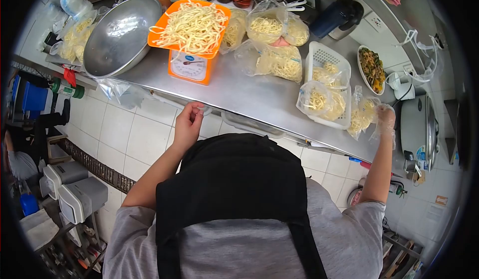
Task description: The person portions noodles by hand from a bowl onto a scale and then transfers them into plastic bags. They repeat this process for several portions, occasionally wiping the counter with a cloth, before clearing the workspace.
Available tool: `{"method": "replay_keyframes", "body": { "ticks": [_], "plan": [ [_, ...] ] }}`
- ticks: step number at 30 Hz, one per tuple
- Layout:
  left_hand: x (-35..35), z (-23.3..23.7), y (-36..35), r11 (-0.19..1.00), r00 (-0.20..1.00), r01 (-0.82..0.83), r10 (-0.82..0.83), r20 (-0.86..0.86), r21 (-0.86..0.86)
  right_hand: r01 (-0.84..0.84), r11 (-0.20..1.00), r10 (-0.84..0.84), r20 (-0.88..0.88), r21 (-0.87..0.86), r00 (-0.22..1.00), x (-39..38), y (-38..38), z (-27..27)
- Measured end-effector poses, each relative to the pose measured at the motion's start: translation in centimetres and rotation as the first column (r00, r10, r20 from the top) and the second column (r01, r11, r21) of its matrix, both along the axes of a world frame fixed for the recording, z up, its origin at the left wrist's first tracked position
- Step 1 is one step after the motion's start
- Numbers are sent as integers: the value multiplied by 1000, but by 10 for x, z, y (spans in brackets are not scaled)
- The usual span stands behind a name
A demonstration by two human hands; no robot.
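My right hand (385,117), in a clear plastic glove, grips a bag of noodles (360,117) at the counter's right side. Beside that bag stands a white plastic basket (342,122) holding more bagged noodles (324,101). My left hand (188,124) is at the counter's front edge with its fingers curled together; what they hold, if anything, I cannot make out. Beyond it, an orange kitchen scale (190,68) carries an orange tray (153,38) heaped with loose noodles (193,27).
Left of the scale sits a big metal bowl (119,37). Several noodle bags (279,62) lie mid-counter on the steel top (224,89). A plate of cooked food (371,69), a dark thermos (337,17) and a large grey cooker (418,127) are at the right.
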State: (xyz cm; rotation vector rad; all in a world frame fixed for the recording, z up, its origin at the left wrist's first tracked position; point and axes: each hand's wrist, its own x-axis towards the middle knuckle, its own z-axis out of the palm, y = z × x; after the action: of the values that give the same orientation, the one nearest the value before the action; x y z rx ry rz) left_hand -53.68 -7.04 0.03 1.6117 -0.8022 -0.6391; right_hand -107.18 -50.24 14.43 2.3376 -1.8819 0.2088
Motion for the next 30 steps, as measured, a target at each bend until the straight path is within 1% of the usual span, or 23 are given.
{"method": "replay_keyframes", "body": {
  "ticks": [1, 2, 4, 5, 7, 8, 10, 11, 12, 13, 14, 15, 17, 18, 20, 21, 23, 24, 26, 27, 29, 30],
  "plan": [
    [-4, 3, -6, 1000, 1000, 6, -6, 0, -5, -14, 1000, 14, 63, 8, 998, -2, 1, 3],
    [-7, 6, -12, 1000, 1000, 31, -31, -2, 3, -9, 1000, 9, 63, 3, 998, -4, 3, 5],
    [-14, 13, -23, 997, 997, 79, -79, -26, 5, -1, 992, -45, 353, 129, 934, -6, 7, 9],
    [-16, 14, -27, 997, 996, 83, -83, -26, 2, 3, 992, -48, 354, 126, 934, -6, 9, 10],
    [-19, 15, -33, 992, 992, 126, -126, -2, -12, -56, 991, -8, 463, 125, 887, -6, 16, 12],
    [-18, 13, -33, 990, 990, 143, -143, 1, -15, -39, 992, -23, 465, 122, 885, -5, 18, 11],
    [-18, 7, -37, 991, 990, 127, -124, 62, -41, -62, 998, 66, 355, -23, 932, -8, 24, 27],
    [-20, 11, -38, 992, 991, 121, -118, 59, -47, -51, 997, 70, 435, -55, 898, -2, 32, 38],
    [-18, 4, -36, 995, 995, 99, -98, 28, -25, -16, 998, 39, 480, -53, 876, -6, 30, 43],
    [-15, -1, -34, 993, 994, 103, -102, 28, -52, -2, 999, 23, 645, -32, 764, 4, 38, 53],
    [-14, 0, -31, 994, 994, 111, -110, 9, -14, -5, 1000, 19, 664, -22, 747, 17, 49, 69],
    [-13, -4, -29, 993, 993, 114, -114, 14, -21, 44, 998, -66, 703, 49, 709, 21, 51, 80],
    [-12, 1, -26, 992, 992, 125, -126, -15, -14, 32, 997, -71, 901, 64, 428, 24, 47, 84],
    [-11, 5, -26, 992, 992, 127, -128, -12, -18, 34, 998, -68, 902, 60, 426, 24, 47, 87],
    [-11, 10, -25, 994, 994, 110, -110, -10, -12, -38, 999, 45, 974, -37, 224, 25, 48, 95],
    [-9, 11, -24, 994, 994, 106, -106, -8, -10, -43, 998, 44, 974, -36, 221, 30, 51, 102],
    [-6, 13, -23, 993, 993, 114, -114, -5, -10, -4, 991, 132, 971, -134, 197, 45, 64, 130],
    [-4, 14, -23, 994, 994, 113, -113, -5, -7, -6, 991, 130, 972, -131, 196, 55, 73, 145],
    [-1, 18, -23, 993, 993, 114, -114, 10, -20, -20, 972, 233, 956, -233, 176, 82, 94, 175],
    [0, 22, -22, 993, 993, 116, -116, 13, -18, -17, 973, 231, 957, -232, 173, 94, 102, 186],
    [2, 29, -23, 991, 991, 130, -130, 15, -34, -72, 982, 190, 917, -176, 351, 112, 115, 198],
    [4, 30, -24, 990, 990, 139, -138, 19, -35, -80, 988, 152, 871, -129, 467, 119, 116, 197]
  ]
}}
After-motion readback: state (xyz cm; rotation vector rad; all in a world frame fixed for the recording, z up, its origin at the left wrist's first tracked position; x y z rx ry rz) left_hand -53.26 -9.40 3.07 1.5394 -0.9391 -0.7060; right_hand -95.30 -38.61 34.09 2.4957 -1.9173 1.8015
